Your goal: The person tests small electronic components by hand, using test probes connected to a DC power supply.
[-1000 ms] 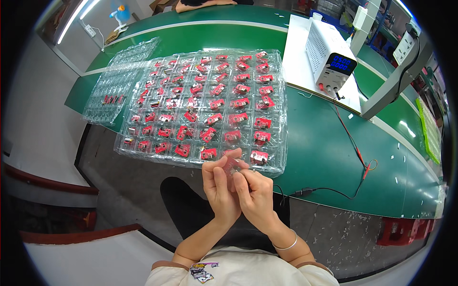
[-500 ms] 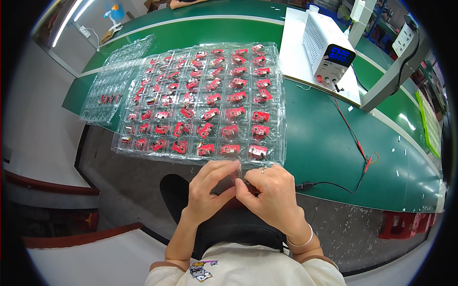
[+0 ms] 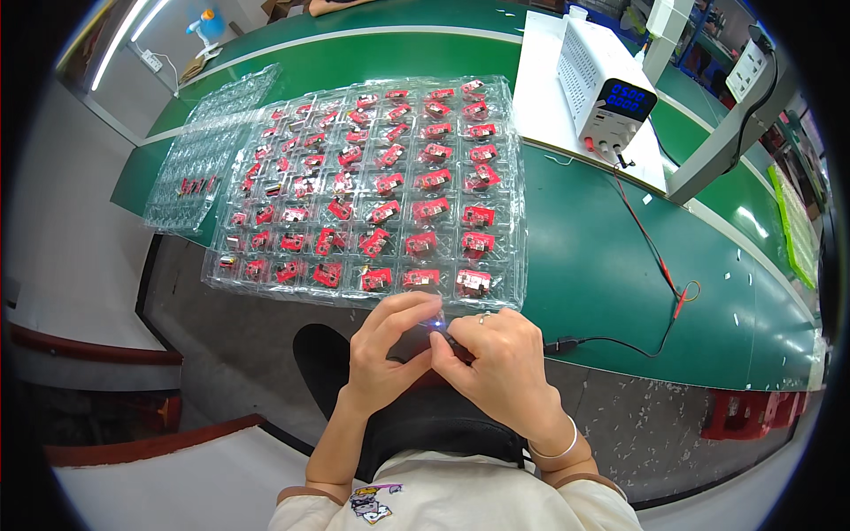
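My left hand pinches a small part with a glowing blue-white light between thumb and fingers; most of it is hidden, so I cannot tell its exact kind. My right hand is closed beside it, thumb and fingertips meeting the same part. A black cable connector comes out at the right hand's outer side, and the end inside the fist is covered. Just beyond both hands lies a clear plastic tray holding small red circuit boards in its pockets.
A white bench power supply with a lit blue display stands on a white board. Red and black leads run from it across the green table. Left lies another clear tray with few boards. A person's arm shows far back.
A blue-white light now glows on the small part between my fingers, where none showed before. My hands stay almost in place, and the view has shifted slightly.
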Demonstrator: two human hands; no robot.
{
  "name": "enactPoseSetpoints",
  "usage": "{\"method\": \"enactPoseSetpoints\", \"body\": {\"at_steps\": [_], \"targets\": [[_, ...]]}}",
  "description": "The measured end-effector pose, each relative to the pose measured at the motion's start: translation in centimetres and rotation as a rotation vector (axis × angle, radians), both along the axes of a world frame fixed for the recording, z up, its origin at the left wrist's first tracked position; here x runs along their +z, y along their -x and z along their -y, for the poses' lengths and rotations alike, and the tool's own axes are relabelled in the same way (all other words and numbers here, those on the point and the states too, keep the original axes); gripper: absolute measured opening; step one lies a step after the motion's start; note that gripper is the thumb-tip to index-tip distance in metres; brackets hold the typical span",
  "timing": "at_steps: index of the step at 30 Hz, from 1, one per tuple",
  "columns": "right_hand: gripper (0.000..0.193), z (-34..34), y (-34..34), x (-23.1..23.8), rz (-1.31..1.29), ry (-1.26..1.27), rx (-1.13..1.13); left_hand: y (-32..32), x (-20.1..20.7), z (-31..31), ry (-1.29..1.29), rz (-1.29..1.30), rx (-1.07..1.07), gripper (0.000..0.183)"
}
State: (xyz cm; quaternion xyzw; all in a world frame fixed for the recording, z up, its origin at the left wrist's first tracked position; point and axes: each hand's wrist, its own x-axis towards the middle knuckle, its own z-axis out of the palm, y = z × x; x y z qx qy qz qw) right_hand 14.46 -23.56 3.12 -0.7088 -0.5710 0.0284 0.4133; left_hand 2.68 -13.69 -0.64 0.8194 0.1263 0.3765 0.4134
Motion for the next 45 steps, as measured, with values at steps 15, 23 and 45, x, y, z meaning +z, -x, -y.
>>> {"method": "enactPoseSetpoints", "body": {"at_steps": [15,23,45], "targets": [[0.026,-0.1,-0.5,-0.5,-0.137,-0.059,0.073,-0.4,0.6,-1.7,-0.38,0.023,-0.013,0.042],[0.025,1.5,-2.8,1.8,-0.229,-0.144,0.093,0.7,0.9,-9.8,-0.447,-0.145,0.255,0.044],[0.02,-2.5,-4.2,-1.7,-0.381,0.043,0.073,-11.6,-0.9,-39.3,-0.323,-0.677,0.703,0.042]]}}
